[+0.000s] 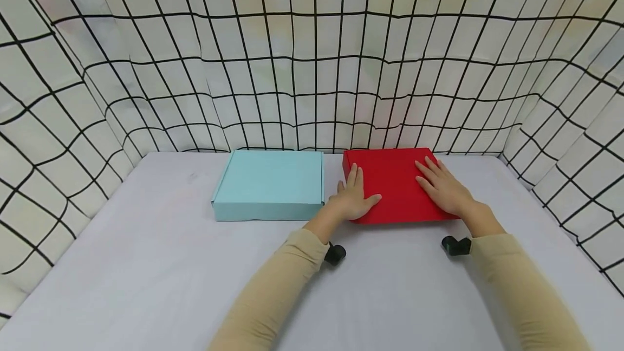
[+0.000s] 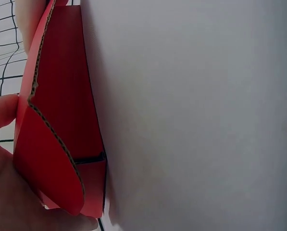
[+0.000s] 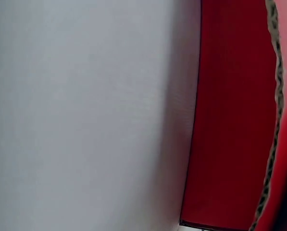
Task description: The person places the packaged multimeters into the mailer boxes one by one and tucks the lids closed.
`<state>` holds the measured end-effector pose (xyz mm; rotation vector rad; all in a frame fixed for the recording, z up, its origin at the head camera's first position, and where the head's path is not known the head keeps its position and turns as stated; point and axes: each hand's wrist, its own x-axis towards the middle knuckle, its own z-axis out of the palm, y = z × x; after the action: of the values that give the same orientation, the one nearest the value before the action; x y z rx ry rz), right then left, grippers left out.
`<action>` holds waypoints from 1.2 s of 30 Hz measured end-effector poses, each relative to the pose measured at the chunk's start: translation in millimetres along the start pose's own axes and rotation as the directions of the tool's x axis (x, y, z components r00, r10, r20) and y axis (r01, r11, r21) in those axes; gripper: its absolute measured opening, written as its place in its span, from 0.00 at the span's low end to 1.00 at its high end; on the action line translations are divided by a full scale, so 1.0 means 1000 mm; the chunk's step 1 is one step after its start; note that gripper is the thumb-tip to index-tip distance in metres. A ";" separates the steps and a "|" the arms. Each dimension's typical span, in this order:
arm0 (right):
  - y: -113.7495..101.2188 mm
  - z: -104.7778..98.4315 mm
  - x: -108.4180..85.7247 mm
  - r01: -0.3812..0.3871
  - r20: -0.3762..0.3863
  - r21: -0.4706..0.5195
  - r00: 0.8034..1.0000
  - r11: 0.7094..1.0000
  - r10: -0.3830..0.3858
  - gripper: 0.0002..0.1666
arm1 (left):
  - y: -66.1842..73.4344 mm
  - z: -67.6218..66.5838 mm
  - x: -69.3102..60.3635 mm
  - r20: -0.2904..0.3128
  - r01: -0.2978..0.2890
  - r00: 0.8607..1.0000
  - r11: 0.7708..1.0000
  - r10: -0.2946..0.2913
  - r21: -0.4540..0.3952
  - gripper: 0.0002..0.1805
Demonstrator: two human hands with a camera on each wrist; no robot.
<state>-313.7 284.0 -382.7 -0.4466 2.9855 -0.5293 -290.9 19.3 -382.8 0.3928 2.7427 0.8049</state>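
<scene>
A red cardboard box lies on the white-covered table, right of centre in the head view. My left hand rests at its left front corner, fingers extended along the left side and thumb over the top. With fingers spread, my right hand lies flat on the right part of the lid. In the left wrist view the front flap stands out from the front wall, its corrugated edge exposed. The right wrist view also shows the front wall beneath the lid's edge; the right hand is not clearly visible there.
A light blue box, its lid down, lies left of the red one with a narrow gap between. White walls with a black grid enclose the table at the back and sides. Black wrist cameras hang beneath both wrists.
</scene>
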 end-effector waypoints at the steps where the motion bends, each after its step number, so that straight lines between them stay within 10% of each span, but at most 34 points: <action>1: -0.002 0.002 0.001 -0.003 0.005 0.003 1.000 1.000 0.003 0.41 | -0.002 0.001 -0.001 0.001 0.010 1.000 1.000 -0.010 0.017 0.51; 36: 0.005 -0.032 -0.027 -0.004 0.151 0.095 0.988 0.995 -0.011 0.52 | -0.005 -0.010 -0.009 0.107 -0.066 0.993 0.981 0.047 0.181 0.54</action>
<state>-293.2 307.0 -353.9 -0.4619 2.8014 -0.6058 -287.0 7.8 -375.4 0.5359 2.7284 0.5284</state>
